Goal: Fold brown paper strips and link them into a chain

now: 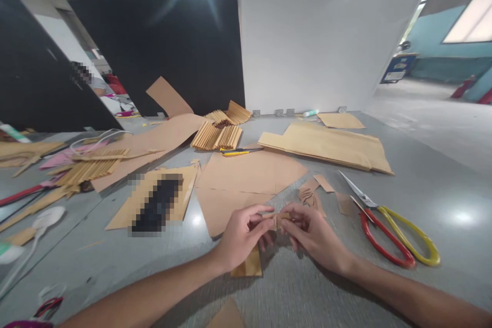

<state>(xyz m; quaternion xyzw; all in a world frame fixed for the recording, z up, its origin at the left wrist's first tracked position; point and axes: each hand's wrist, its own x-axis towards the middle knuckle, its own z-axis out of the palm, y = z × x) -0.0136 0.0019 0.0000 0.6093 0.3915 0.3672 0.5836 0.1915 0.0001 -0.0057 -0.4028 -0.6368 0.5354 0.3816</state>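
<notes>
Between my two hands is a small piece of brown paper (277, 219), pinched from both sides by thumbs and fingertips. My left hand (248, 233) is closed on its left end, and my right hand (307, 230) is closed on its right end. Part of the piece is hidden behind the fingers. Under my left wrist lies a tan paper strip (249, 264). Just beyond the hands are a large brown paper sheet (238, 177) and several small paper scraps (307, 196). Open scissors (384, 225) with one red and one yellow handle rest right of my right hand.
A yellow utility knife (235, 152) lies on the large sheet. Behind it are stacked rolled paper sticks (216, 136); folded kraft paper (326, 146) lies to the right. Left are a blurred dark object (157, 205), more sticks (92, 169) and a white cable (23, 256). Partition panels (307, 41) stand behind.
</notes>
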